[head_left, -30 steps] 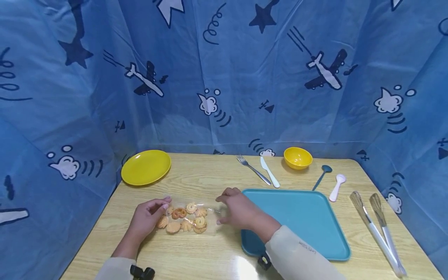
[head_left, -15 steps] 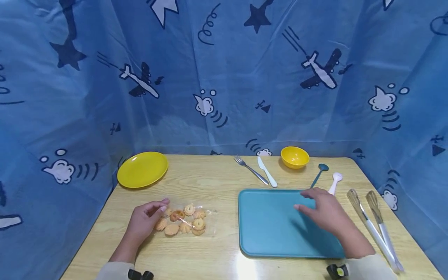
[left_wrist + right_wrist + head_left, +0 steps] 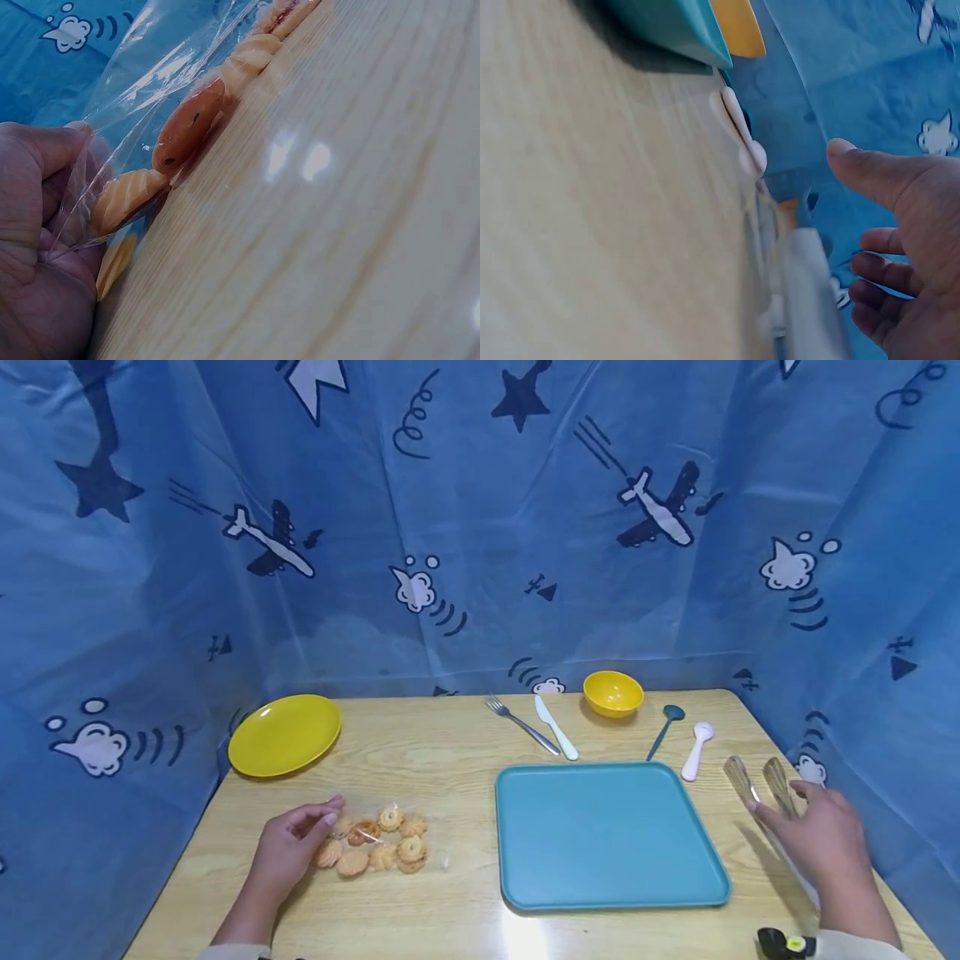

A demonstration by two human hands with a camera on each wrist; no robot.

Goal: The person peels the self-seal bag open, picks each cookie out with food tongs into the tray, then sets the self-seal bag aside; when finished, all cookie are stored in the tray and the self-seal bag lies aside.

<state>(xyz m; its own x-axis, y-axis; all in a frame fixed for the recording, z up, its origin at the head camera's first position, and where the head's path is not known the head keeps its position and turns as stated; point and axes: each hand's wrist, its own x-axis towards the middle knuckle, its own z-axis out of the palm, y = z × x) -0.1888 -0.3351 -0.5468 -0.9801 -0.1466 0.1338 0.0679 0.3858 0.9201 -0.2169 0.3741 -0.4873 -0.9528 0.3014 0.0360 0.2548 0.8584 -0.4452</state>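
A clear plastic bag of cookies (image 3: 382,853) lies on the table at the left. My left hand (image 3: 287,843) pinches the bag's left edge between thumb and fingers; the left wrist view shows the film stretched from the fingertips over the cookies (image 3: 189,124). On the right, my right hand (image 3: 821,839) hovers over metal tongs (image 3: 738,775), thumb and fingers spread apart. In the right wrist view the tongs' pale handle (image 3: 810,292) stands beside the fingers with a gap between. The hand hides part of the handles in the head view.
A teal tray (image 3: 611,835) lies between the hands. Behind it are a fork (image 3: 525,725), a white knife (image 3: 557,731), a yellow bowl (image 3: 613,695), a dark ladle-like spoon (image 3: 663,731) and a pink spoon (image 3: 697,752). A yellow plate (image 3: 285,737) sits back left.
My right hand has left the bag's right side and moved right, across the tray, to above the tongs. The left hand keeps its pinch on the bag. The head view has turned slightly right.
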